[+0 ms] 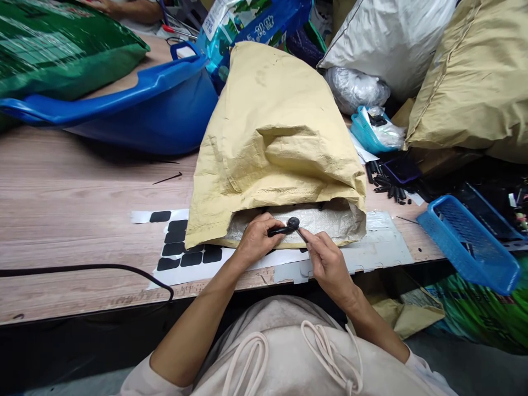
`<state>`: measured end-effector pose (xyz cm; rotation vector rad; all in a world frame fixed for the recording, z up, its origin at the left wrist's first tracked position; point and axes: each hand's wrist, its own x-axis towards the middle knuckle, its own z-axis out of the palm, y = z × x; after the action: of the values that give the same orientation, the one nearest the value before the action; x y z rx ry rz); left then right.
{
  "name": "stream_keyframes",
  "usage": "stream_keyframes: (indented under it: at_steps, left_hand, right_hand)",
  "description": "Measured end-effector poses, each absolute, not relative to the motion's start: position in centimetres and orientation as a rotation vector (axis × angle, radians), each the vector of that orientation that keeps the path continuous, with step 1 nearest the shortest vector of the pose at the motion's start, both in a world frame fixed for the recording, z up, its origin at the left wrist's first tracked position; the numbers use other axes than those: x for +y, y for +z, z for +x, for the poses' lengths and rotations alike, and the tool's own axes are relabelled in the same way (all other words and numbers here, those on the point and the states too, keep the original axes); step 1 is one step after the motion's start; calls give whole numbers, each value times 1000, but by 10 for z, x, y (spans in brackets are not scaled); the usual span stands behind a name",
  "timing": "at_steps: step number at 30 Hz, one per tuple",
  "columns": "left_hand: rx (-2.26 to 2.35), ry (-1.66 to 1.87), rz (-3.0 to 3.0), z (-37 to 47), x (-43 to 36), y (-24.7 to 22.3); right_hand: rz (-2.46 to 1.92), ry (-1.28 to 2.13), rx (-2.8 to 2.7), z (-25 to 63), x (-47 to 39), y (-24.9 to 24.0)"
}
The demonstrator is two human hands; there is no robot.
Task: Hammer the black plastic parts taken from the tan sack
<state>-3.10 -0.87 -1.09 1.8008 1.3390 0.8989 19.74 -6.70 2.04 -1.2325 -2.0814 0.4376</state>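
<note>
In front of me a large tan paper sack [276, 121] lies on the table, its mouth open towards me and its whitish woven lining showing. At that mouth my left hand [259, 237] pinches a small black part with a rounded head [293, 223] and a short handle-like body. My right hand [325, 258] is closed on a thin dark tool [303, 235], whose tip touches or nearly touches the rounded head. What kind of tool it is I cannot make out. A white sheet of black rounded stickers [177, 236] lies partly under the sack.
At the left is a blue plastic tub [165, 115] beside a green sack [61, 49]. Blue baskets [470, 242] and small black pieces [388, 181] lie to the right. A black cable [103, 267] crosses the table's front left. Behind, a person's arm [136, 10] shows.
</note>
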Motion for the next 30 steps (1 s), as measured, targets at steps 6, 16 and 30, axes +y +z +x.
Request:
stream_keyframes:
  at_steps: [6,16,30]
  left_hand:
    - [1343,892,1784,-30,-8,-11]
    - [1367,870,1803,-30,-10,-13]
    - [1380,902,2000,-35,-16,-29]
  right_hand:
    - [-1264,429,-2054,199,-71,23]
    - [-1420,246,-2079,222,-63,21]
    - [-1520,-276,-2201,231,-57,-6]
